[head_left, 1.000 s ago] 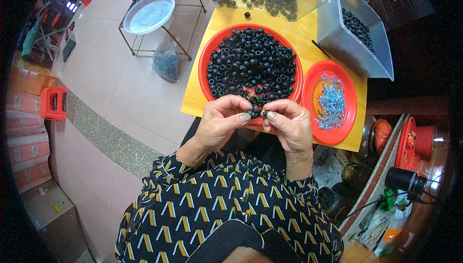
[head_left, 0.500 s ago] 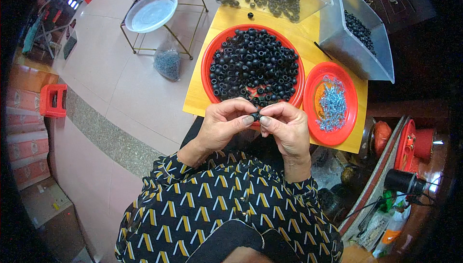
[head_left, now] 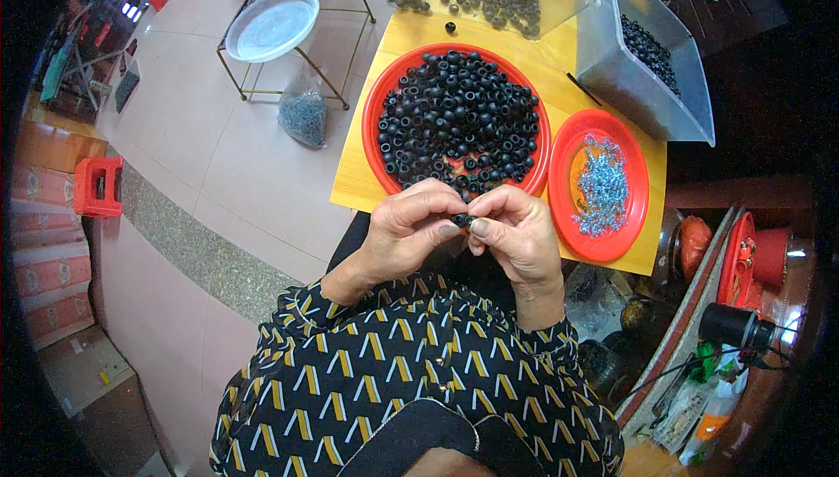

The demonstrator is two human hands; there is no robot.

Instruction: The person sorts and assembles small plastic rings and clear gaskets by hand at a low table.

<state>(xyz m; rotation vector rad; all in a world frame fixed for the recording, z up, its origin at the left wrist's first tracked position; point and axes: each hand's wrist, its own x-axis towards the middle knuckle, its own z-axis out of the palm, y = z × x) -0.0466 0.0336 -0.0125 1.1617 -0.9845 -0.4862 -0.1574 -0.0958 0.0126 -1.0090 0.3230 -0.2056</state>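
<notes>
My view: left hand pinched, thumb and fingertips closed on small black bead. Right hand thumb and forefinger also pinched, tips meeting bead's right end; I can't tell what, if anything, sits between them. Bead at near side of red round tray, in front of heaped black beads. Red oval plate to right, small clear-bluish pieces on it. Both on yellow tabletop. Translucent bin beyond plate.
</notes>
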